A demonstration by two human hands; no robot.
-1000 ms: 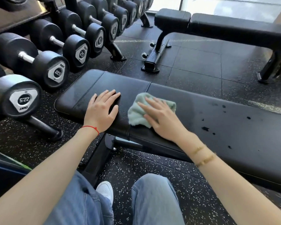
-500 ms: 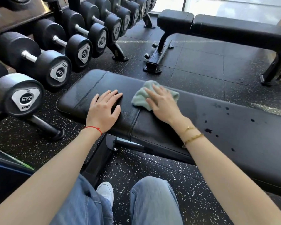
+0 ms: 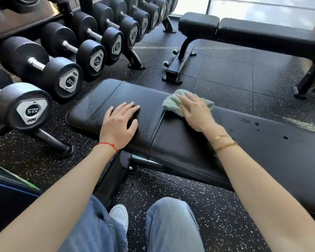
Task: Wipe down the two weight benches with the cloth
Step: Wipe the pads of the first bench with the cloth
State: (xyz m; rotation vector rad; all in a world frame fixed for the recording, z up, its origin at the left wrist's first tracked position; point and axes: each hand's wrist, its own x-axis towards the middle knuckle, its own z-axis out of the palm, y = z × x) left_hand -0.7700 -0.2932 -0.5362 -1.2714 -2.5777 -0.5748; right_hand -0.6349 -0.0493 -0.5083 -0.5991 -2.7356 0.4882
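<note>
Wiping near bench [image 3: 171, 142], right hand [image 3: 193, 110] flat on cloth [image 3: 171, 104]; left hand [image 3: 120, 122] flat, bracing. Next, probably: sweeping toward 3 o'clock spots [image 3: 251, 122].

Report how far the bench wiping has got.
Nothing looks finished. In hand: the right hand presses the green cloth on the near bench by its pad seam, the left hand resting flat on it. Left: dark droplets to the right, and the far bench.
</note>
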